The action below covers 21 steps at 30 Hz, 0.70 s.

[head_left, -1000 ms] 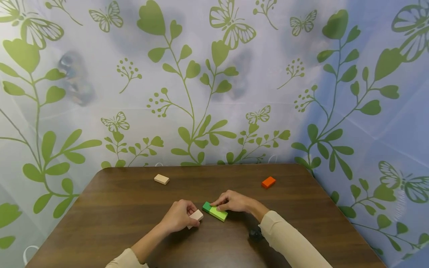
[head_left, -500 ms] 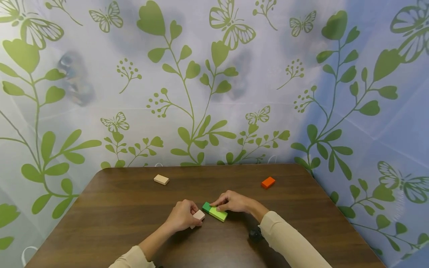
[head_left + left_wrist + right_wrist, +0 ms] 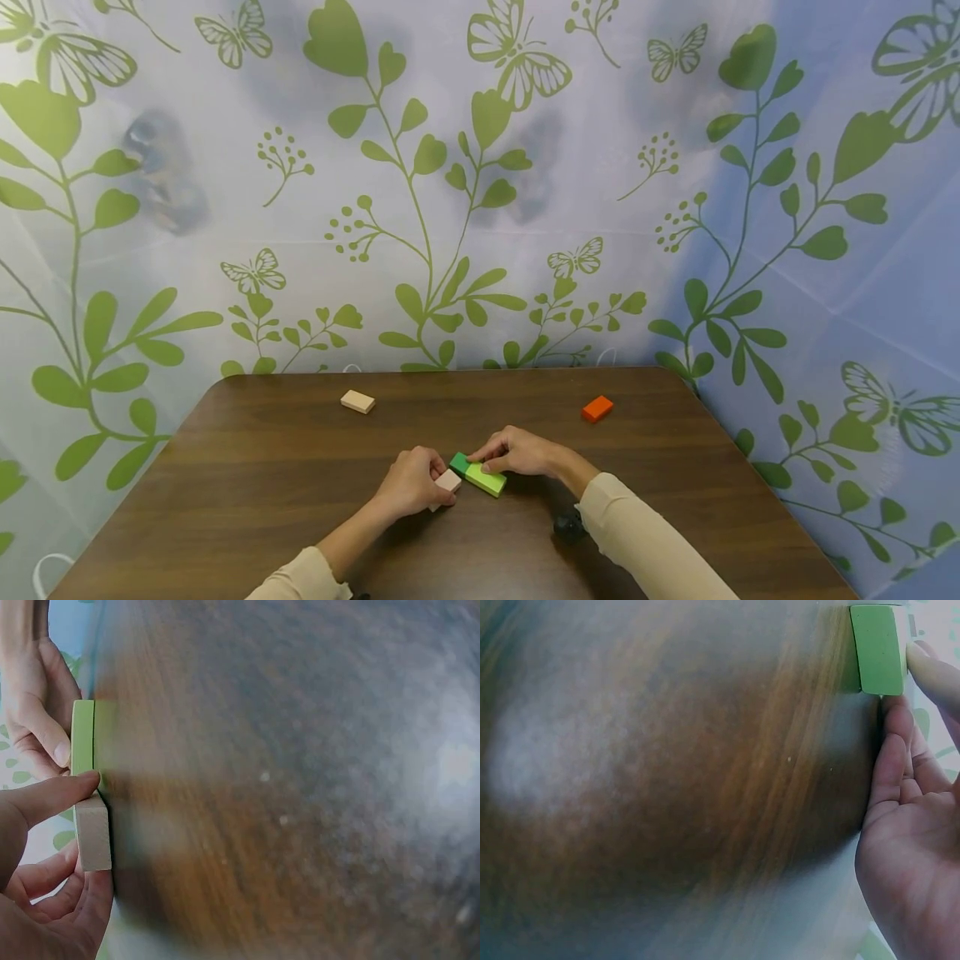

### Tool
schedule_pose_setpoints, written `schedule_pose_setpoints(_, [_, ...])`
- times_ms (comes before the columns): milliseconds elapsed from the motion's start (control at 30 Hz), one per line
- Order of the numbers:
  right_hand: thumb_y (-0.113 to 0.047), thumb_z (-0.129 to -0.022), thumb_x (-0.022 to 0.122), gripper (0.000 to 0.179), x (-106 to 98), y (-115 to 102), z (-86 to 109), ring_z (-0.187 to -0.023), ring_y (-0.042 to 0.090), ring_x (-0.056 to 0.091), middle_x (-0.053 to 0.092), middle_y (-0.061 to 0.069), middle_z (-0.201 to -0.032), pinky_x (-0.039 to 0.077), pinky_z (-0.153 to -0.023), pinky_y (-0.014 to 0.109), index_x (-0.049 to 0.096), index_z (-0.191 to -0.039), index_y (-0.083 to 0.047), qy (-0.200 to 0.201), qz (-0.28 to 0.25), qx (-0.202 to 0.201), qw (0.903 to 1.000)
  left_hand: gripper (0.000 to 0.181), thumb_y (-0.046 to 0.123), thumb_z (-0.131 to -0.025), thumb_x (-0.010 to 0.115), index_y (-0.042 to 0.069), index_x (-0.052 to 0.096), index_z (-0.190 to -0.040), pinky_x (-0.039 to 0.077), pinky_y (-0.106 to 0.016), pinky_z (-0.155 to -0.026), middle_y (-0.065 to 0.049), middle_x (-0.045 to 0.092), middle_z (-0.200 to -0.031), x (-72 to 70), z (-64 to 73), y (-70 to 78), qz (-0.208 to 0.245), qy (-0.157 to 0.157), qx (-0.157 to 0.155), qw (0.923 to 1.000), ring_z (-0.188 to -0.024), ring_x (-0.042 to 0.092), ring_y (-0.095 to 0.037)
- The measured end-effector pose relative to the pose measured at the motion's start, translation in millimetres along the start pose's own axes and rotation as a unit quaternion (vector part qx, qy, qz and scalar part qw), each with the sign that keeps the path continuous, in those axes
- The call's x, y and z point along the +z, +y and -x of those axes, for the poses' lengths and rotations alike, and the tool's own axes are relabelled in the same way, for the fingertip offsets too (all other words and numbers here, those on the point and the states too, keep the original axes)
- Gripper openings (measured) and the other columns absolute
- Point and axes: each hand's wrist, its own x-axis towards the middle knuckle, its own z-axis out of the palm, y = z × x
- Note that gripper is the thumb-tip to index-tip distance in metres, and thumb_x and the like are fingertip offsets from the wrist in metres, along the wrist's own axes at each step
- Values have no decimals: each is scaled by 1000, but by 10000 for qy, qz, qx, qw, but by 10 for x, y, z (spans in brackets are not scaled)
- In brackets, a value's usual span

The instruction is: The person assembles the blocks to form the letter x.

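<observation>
Within left grip (image 3: 408,485), plain block (image 3: 94,834)

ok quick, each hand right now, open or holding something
Left hand: closed, holding a pale block.
Right hand: closed, holding the light green block.

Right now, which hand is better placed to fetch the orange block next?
Probably the right hand: it is nearer the orange block, though it holds the light green block. The left hand, farther off, grips a pale block.
</observation>
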Motion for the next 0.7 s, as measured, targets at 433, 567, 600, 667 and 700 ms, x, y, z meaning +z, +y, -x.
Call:
schedule_pose_setpoints(433, [-11,-99,71,28,4,-7,-6,-88,15,55,68,-2,-104,46,-74,30,76,-126,-17,-4,48,63,10000,39,15,-66,99,3,67,-85,50,-33,-59,-1,61,-76,39,-3,34,-139,221,-118,9996,-67,58,-16])
schedule_pose_setpoints(567, [-11,-100,70,28,4,-18,-7,-90,14,56,68,-5,-105,45,-75,30,76,-126,-18,-14,50,78,10000,39,16,-67,99,3,67,-84,49,-32,-58,0,59,-74,47,-8,32,-117,250,-159,9995,-66,57,-16])
schedule_pose_setpoints(600, [-11,-100,70,28,3,-20,-7,-90,14,56,68,-5,-105,45,-75,30,76,-126,-17,-18,49,71,10000,39,17,-67,99,3,66,-85,49,-32,-58,0,59,-74,49,-10,29,-120,250,-154,9995,-66,57,-16])
schedule_pose_setpoints(667, [-11,-100,70,28,3,-26,-4,-90,14,56,69,-5,-106,45,-75,30,76,-127,-17,-25,50,55,10000,40,18,-68,99,3,66,-85,49,-32,-57,0,58,-74,53,-13,24,-114,238,-132,9996,-66,57,-16])
schedule_pose_setpoints(700, [-11,-100,70,28,3,-26,-4,-90,14,56,69,-5,-106,45,-75,30,76,-127,-17,-24,46,51,10000,40,18,-68,98,3,66,-86,48,-32,-57,0,58,-74,53,-14,25,-117,228,-120,9996,-65,57,-16])
